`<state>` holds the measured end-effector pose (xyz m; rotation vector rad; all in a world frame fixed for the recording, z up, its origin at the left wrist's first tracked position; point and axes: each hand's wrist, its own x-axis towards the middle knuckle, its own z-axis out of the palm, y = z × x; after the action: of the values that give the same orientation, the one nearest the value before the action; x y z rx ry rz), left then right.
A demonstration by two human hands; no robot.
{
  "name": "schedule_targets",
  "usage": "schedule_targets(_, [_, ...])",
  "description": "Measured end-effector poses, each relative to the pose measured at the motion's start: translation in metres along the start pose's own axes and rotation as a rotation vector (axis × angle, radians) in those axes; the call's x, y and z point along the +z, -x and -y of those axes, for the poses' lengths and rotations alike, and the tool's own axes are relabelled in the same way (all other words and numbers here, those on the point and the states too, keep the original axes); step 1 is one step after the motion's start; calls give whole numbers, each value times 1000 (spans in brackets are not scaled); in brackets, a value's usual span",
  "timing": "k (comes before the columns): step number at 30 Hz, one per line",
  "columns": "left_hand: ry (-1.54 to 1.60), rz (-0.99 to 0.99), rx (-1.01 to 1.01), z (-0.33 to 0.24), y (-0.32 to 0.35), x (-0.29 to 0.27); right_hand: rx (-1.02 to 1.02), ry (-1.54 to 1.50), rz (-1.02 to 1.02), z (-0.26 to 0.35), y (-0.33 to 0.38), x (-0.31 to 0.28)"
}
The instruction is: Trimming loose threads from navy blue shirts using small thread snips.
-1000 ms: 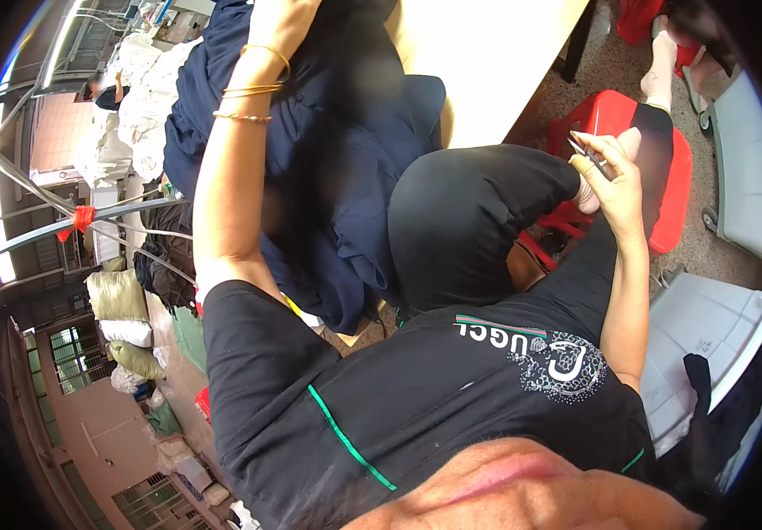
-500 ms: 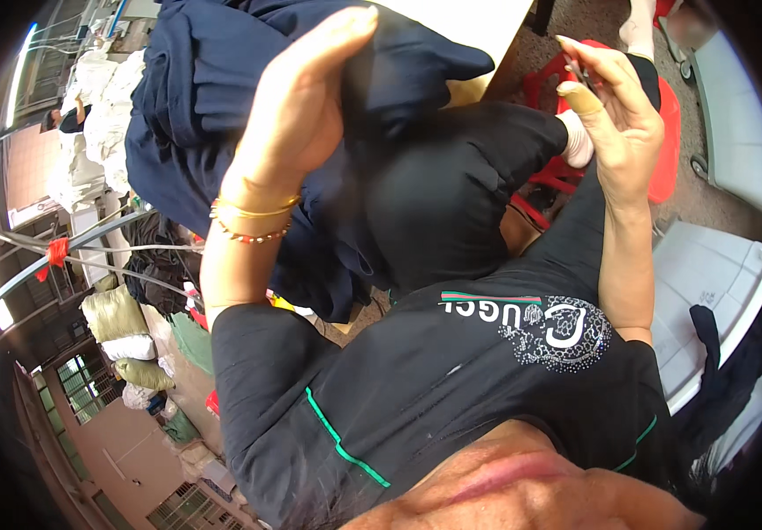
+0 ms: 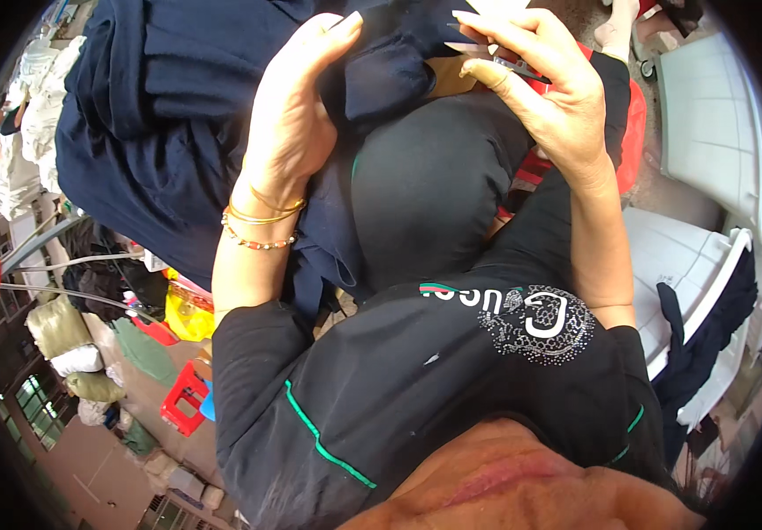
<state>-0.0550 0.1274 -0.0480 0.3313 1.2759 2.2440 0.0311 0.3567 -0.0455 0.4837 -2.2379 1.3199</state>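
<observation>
My left hand (image 3: 297,106), with a gold bangle and a beaded bracelet at the wrist, is raised over a large heap of navy cloth (image 3: 160,97). Its thumb and forefinger close at the cloth's fold; the other fingers are mostly hidden. My right hand (image 3: 544,93) is closed around small thread snips (image 3: 509,64), whose pointed blades face left toward the left hand. A yellowish covering wraps the right thumb. Navy cloth spreads from the table across my left side and beside my black-trousered knee (image 3: 438,190).
Pale plastic bins (image 3: 708,124) stand at the right, one with dark cloth (image 3: 716,327) over its rim. A red stool (image 3: 633,132) is beyond my right arm. At the left are a metal rail (image 3: 32,247), a yellow bag (image 3: 188,309), a red plastic stool (image 3: 185,397) and stacked bundles (image 3: 63,331).
My right hand with the snips has moved left, closer to the left hand. My view has shifted, so more navy cloth and the red stool at the left now show.
</observation>
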Motion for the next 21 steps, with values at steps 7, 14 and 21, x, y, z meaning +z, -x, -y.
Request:
schedule_targets(7, [-9, -110, 12, 12, -1, -12, 127, -10, -47, 25, -20, 6])
schedule_targets(14, [-179, -2, 168, 17, -4, -12, 64, 114, -27, 29, -29, 5])
schedule_targets(21, [258, 576, 328, 29, -23, -16, 18, 60, -68, 22, -25, 8])
